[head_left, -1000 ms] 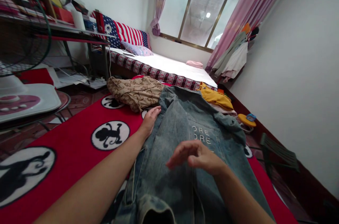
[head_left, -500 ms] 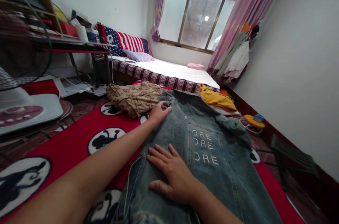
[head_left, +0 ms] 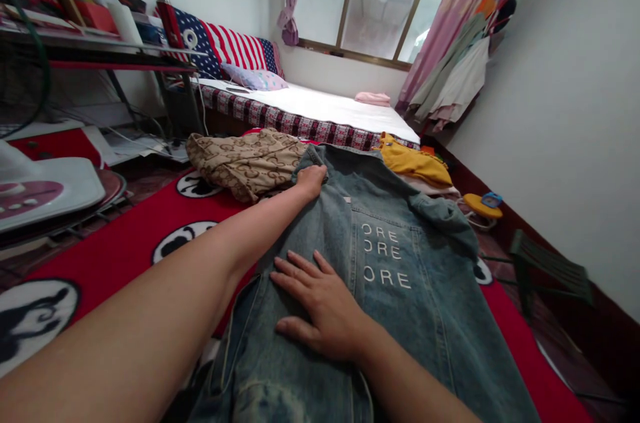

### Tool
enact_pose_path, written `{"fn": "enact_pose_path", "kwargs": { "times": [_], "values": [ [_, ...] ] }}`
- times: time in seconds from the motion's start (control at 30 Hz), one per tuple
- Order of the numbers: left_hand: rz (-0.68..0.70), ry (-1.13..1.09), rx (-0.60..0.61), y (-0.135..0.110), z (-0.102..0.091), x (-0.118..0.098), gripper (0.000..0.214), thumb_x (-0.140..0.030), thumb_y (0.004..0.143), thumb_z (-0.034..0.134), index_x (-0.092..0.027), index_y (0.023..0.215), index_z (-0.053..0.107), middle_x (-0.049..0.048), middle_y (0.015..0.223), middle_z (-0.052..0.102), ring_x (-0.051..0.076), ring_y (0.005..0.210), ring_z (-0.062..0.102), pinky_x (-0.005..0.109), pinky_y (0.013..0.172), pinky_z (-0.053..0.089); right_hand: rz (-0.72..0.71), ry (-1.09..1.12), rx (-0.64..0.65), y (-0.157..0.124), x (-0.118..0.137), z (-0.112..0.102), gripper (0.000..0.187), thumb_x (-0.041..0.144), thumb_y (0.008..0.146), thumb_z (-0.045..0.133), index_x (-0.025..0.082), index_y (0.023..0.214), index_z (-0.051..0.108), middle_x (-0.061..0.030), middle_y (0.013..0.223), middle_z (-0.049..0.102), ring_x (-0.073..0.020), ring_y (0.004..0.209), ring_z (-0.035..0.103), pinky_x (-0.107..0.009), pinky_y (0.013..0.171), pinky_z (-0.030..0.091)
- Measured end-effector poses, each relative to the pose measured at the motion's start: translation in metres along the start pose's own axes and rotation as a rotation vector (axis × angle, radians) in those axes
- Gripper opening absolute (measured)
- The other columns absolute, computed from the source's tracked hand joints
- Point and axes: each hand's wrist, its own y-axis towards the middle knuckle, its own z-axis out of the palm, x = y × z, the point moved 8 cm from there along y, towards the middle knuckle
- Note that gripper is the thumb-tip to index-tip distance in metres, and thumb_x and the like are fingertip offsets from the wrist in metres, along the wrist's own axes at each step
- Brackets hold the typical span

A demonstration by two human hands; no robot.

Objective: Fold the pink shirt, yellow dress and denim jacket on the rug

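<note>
A blue denim jacket (head_left: 395, 316) with white letters on its back lies spread before me, its left side folded inward. My left hand (head_left: 312, 182) reaches to the upper left of the jacket, fingers curled closed on the denim near the collar. Flat on the folded side rests my right hand (head_left: 320, 306), palm down with its fingers spread. Just beyond my left hand lies a tan patterned garment (head_left: 250, 160); it touches or nearly touches the jacket's edge.
Beneath the jacket is a red blanket (head_left: 135, 230) with black-and-white round prints. A yellow garment (head_left: 415, 163) lies at the far right. Behind stands a bed (head_left: 320, 106). A fan base (head_left: 55, 196) is at left, a dark green folding stool (head_left: 550, 270) at right.
My left hand has moved farther up the jacket, and its fingers have closed on the cloth. My right hand stays flat on the denim. The view has tilted down slightly.
</note>
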Motion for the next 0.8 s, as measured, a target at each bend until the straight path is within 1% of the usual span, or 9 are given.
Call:
{"fn": "enact_pose_path", "kwargs": {
  "times": [0.1, 0.2, 0.27, 0.3, 0.37, 0.47, 0.6, 0.7, 0.8],
  "values": [
    [0.108, 0.041, -0.042, -0.020, -0.007, -0.026, 0.039, -0.008, 0.077, 0.057, -0.018, 0.114, 0.063, 0.0136, 0.129, 0.053, 0.028, 0.125, 0.045, 0.041, 0.102, 0.037, -0.015, 0.015, -0.057, 0.000, -0.002, -0.001, 0.062, 0.053, 0.090, 0.053, 0.027, 0.144, 0.039, -0.0030, 0.153, 0.036, -0.0240, 0.144, 0.025, -0.053, 0.118, 0.011],
    [0.210, -0.004, 0.026, -0.048, 0.000, -0.042, 0.046, -0.019, 0.082, 0.057, -0.018, 0.128, 0.055, 0.0127, 0.132, 0.052, 0.023, 0.124, 0.048, 0.034, 0.104, 0.038, -0.032, 0.050, -0.188, -0.001, -0.004, -0.007, 0.042, 0.037, 0.090, 0.057, 0.024, 0.130, 0.055, -0.0048, 0.141, 0.052, -0.0226, 0.136, 0.040, -0.049, 0.116, 0.021],
    [0.250, -0.076, 0.127, -0.071, 0.015, -0.041, 0.052, -0.033, 0.089, 0.051, -0.016, 0.138, 0.045, 0.0124, 0.140, 0.049, 0.021, 0.129, 0.046, 0.032, 0.108, 0.036, -0.049, 0.092, -0.309, -0.003, -0.006, -0.012, 0.023, 0.028, 0.091, 0.055, 0.021, 0.110, 0.066, -0.0052, 0.124, 0.065, -0.0197, 0.120, 0.055, -0.041, 0.109, 0.033],
    [0.264, -0.102, 0.162, -0.082, 0.022, -0.039, 0.056, -0.038, 0.092, 0.045, -0.016, 0.143, 0.039, 0.0127, 0.146, 0.043, 0.021, 0.135, 0.040, 0.033, 0.111, 0.033, -0.054, 0.121, -0.370, -0.005, -0.008, -0.015, 0.018, 0.026, 0.092, 0.054, 0.020, 0.100, 0.068, -0.0052, 0.113, 0.069, -0.0179, 0.110, 0.060, -0.036, 0.103, 0.040],
    [0.277, -0.106, 0.172, -0.100, 0.032, -0.033, 0.059, -0.044, 0.097, 0.034, -0.016, 0.149, 0.029, 0.0129, 0.155, 0.029, 0.023, 0.144, 0.025, 0.038, 0.116, 0.025, -0.050, 0.182, -0.472, -0.009, -0.011, -0.021, 0.018, 0.024, 0.092, 0.053, 0.018, 0.087, 0.069, -0.0052, 0.095, 0.072, -0.0156, 0.091, 0.065, -0.030, 0.088, 0.047],
    [0.276, -0.051, 0.113, -0.112, 0.037, -0.026, 0.062, -0.049, 0.098, 0.030, -0.019, 0.151, 0.025, 0.0128, 0.158, 0.021, 0.026, 0.146, 0.017, 0.043, 0.118, 0.018, 0.022, 0.267, -0.591, -0.014, -0.020, -0.028, 0.020, 0.026, 0.091, 0.055, 0.017, 0.080, 0.068, -0.0045, 0.081, 0.070, -0.0149, 0.077, 0.064, -0.027, 0.076, 0.048],
    [0.283, 0.056, 0.071, -0.114, 0.039, -0.029, 0.063, -0.052, 0.096, 0.033, -0.021, 0.150, 0.031, 0.0118, 0.157, 0.026, 0.028, 0.145, 0.021, 0.043, 0.118, 0.019, 0.207, 0.407, -0.758, -0.024, -0.041, -0.042, 0.020, 0.027, 0.091, 0.054, 0.018, 0.084, 0.070, -0.0022, 0.074, 0.068, -0.0139, 0.069, 0.063, -0.026, 0.069, 0.048],
    [0.291, 0.091, 0.046, -0.115, 0.039, -0.031, 0.064, -0.054, 0.095, 0.034, -0.020, 0.148, 0.035, 0.0129, 0.155, 0.030, 0.029, 0.144, 0.025, 0.044, 0.117, 0.021, 0.300, 0.408, -0.903, -0.041, -0.067, -0.069, 0.017, 0.028, 0.088, 0.056, 0.019, 0.092, 0.070, -0.0028, 0.084, 0.070, -0.0152, 0.077, 0.065, -0.026, 0.070, 0.050],
    [0.289, 0.074, 0.017, -0.117, 0.038, -0.032, 0.063, -0.055, 0.094, 0.034, -0.020, 0.146, 0.039, 0.0128, 0.154, 0.032, 0.029, 0.143, 0.028, 0.045, 0.116, 0.022, 0.412, 0.245, -1.112, -0.077, -0.111, -0.121, 0.022, 0.030, 0.086, 0.055, 0.018, 0.099, 0.068, -0.0065, 0.100, 0.069, -0.0186, 0.094, 0.064, -0.028, 0.076, 0.050]
  ]
}}
